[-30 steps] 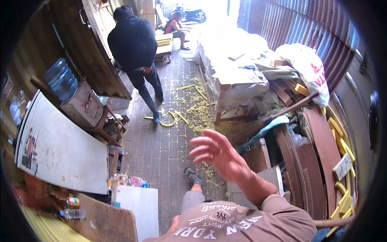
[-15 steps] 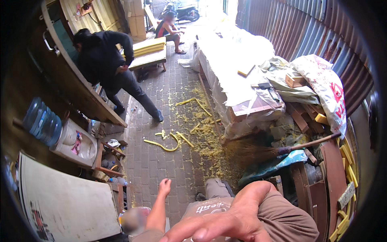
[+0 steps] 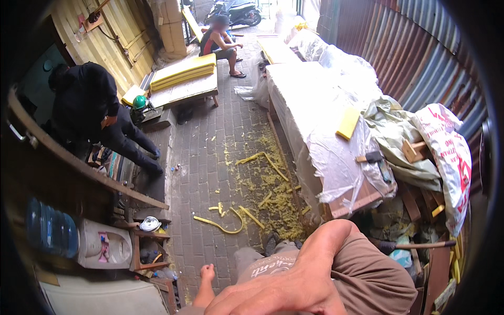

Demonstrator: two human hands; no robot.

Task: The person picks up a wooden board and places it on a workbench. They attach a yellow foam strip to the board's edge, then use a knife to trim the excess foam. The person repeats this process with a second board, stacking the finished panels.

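With the wearer further down the passage, the curved yellow strip (image 3: 223, 231) on the brick floor (image 3: 197, 163) lies nearer, lower centre, untouched, left hand (image 3: 208, 272) loosely closed, right hand (image 3: 286, 295) too cropped to read.

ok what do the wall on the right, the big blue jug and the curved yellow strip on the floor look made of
Wall: sheet metal, dull and weathered; it's corrugated with rust-brown streaks. Jug: probably plastic, slightly shiny; it's ribbed and see-through blue. Strip: perhaps foam, matt; it bends in a smooth curve near yellow crumbs, though the view can't settle it.
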